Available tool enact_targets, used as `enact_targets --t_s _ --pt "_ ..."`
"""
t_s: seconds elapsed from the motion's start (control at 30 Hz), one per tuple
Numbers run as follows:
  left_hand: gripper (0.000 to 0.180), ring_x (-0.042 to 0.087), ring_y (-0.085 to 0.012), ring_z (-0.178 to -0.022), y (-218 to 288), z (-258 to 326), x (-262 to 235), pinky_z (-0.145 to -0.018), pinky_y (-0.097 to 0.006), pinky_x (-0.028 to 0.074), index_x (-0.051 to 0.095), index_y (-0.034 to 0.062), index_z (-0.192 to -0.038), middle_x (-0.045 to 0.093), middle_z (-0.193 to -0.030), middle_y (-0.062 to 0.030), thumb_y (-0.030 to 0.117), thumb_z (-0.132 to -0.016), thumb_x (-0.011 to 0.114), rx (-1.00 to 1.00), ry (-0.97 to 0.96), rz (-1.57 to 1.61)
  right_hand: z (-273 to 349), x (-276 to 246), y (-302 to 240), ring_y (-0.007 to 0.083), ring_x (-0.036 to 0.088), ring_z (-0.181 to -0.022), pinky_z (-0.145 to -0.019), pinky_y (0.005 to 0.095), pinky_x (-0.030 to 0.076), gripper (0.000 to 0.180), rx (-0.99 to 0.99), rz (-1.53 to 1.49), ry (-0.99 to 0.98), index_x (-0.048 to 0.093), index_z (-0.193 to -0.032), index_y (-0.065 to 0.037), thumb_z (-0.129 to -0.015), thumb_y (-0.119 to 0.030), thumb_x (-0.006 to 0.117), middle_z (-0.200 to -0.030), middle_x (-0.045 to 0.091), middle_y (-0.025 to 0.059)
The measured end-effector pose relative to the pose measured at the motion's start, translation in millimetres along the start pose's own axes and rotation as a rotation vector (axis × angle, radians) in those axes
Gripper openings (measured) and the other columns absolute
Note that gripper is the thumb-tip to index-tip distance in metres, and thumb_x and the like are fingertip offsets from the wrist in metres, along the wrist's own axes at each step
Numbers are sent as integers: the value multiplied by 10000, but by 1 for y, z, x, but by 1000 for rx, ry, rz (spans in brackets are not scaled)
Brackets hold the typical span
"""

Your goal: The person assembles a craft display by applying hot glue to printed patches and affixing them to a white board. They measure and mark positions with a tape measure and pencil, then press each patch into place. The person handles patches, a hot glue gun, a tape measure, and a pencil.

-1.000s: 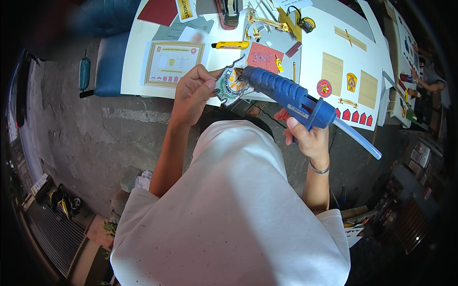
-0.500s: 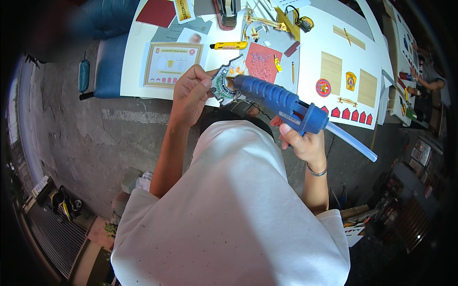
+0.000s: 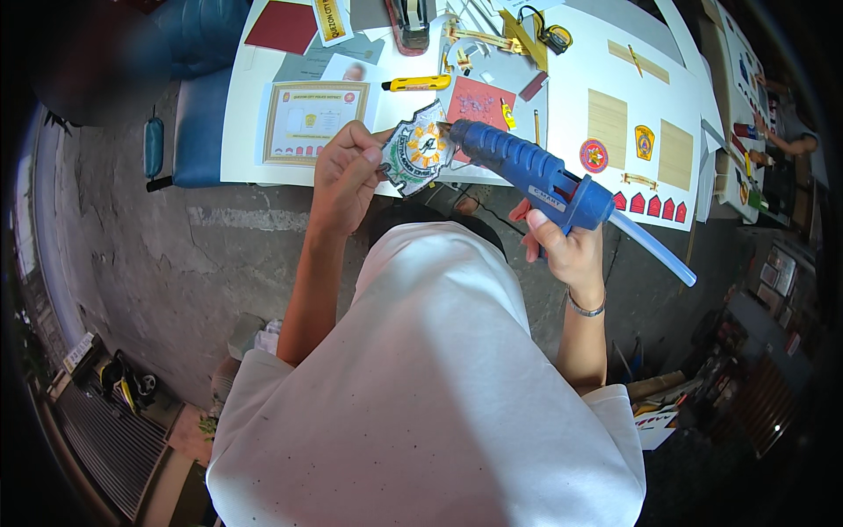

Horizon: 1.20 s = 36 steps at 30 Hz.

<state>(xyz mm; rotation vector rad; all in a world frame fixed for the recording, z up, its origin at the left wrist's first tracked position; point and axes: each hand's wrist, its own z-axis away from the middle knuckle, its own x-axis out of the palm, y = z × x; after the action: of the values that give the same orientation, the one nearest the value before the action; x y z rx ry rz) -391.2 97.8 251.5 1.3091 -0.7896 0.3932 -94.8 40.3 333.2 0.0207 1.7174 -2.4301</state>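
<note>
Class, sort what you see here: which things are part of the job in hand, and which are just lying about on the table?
In use:
left hand holding the badge cutout
right hand holding the blue glue gun, nozzle at the cutout

Lying about:
yellow utility knife
framed certificate
red card
round red emblem

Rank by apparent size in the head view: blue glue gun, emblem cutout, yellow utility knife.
1. blue glue gun, in the right hand
2. emblem cutout, in the left hand
3. yellow utility knife, though it lies farther away

Cracked concrete floor [image 3: 123, 255], white worktable [image 3: 562, 97]
</note>
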Motion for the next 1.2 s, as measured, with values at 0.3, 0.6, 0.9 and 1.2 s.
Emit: enact_targets --t_s 0.3,0.6,0.9,1.2 --pt "27 663 -185 -1039 0 -4 -1 -940 -355 556 494 15 -1034 643 -1178 -240 27 -1042 517 12 19 17 3 -6 10 123 607 -534 -465 260 491 326 4 58 -14 625 -1174 57 -950 -174 677 -903 710 134" --pt "45 670 -172 -1035 4 -9 7 -982 -350 551 491 15 -1035 658 -1070 -173 40 -1052 524 35 16 26 13 -1 12 107 609 -532 -471 256 496 255 -15 87 -58 671 -1051 35 -929 -188 696 -856 710 104" --pt "57 677 -182 -1032 5 -11 7 -986 -354 552 486 20 -1038 653 -1073 -170 51 -1051 531 20 24 19 13 7 9 97 610 -538 -492 252 506 205 1 79 -122 690 -981 18 -913 -174 704 -804 701 75" --pt "63 668 -190 -1040 4 -12 -5 -956 -367 567 472 29 -1028 645 -1113 -199 52 -1036 530 24 18 80 15 -4 5 110 616 -543 -475 250 496 278 -8 47 -37 652 -1115 26 -946 -189 703 -878 708 106"
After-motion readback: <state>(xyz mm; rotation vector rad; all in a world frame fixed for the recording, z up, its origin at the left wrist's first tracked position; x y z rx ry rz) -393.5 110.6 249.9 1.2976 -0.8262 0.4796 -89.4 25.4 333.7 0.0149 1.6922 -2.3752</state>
